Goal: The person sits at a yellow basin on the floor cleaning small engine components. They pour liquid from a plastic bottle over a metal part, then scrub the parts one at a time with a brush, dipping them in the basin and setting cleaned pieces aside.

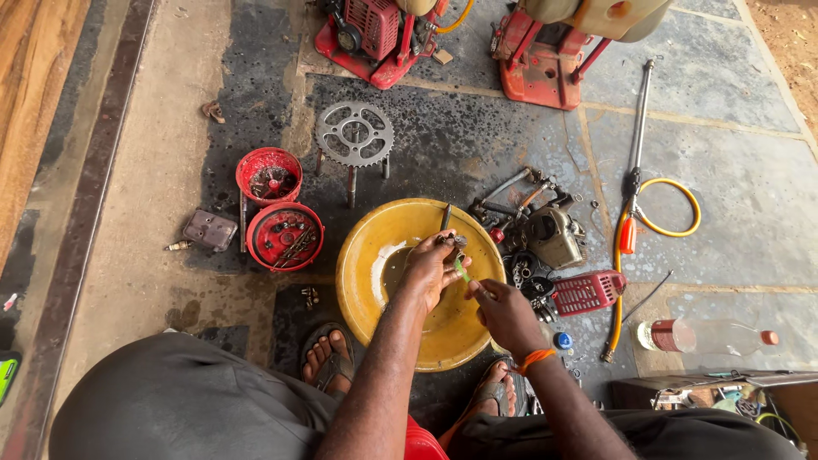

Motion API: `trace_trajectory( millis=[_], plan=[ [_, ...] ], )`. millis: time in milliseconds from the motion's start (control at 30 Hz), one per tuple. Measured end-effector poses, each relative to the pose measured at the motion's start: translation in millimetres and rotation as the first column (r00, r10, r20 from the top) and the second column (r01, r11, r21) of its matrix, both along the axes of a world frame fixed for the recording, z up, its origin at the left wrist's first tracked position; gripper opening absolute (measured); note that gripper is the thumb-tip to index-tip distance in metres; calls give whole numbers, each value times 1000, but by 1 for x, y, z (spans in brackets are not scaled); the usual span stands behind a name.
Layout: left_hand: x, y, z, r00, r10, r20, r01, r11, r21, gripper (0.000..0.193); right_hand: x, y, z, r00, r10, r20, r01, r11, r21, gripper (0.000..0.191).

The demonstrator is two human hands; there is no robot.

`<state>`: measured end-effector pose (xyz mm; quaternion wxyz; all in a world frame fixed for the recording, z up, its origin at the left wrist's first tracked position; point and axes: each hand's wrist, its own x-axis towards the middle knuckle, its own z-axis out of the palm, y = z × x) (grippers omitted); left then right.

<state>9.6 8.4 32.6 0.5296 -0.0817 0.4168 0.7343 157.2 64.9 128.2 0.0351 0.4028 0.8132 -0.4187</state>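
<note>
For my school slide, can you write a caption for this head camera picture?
Left hand holds a small metal part over a yellow basin while the right hand works it with a green brush.

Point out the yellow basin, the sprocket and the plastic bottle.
yellow basin [368, 255]: head view, left rim.
sprocket [334, 140]: head view, toothed ring, left side.
plastic bottle [720, 336]: head view, clear body.

Toothed sprocket [354, 134] on the stained stone floor, above two red round housings [279, 223] holding small parts. Red engine units [379, 38] along the top edge; yellow hose [673, 228] with metal lance [639, 119] at right. Red vented cover [586, 292] and clear plastic bottle [711, 336] below it.
</note>
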Motion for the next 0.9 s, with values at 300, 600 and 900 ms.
trace_trajectory(
  millis=[300,600,900],
  plan=[
    [8,2,-4,979,146,146,-155,986,57,26,6,1,-5,969,-234,73,209,633,-745,40],
    [17,-8,-7,994,1,110,30,958,-286,42,9,-14,-10,919,154,363,-379,597,707,38],
    [8,-14,-5,996,-57,-68,38,966,-256,47,21,10,-47,992,-126,-10,69,602,-795,32]
  ],
)
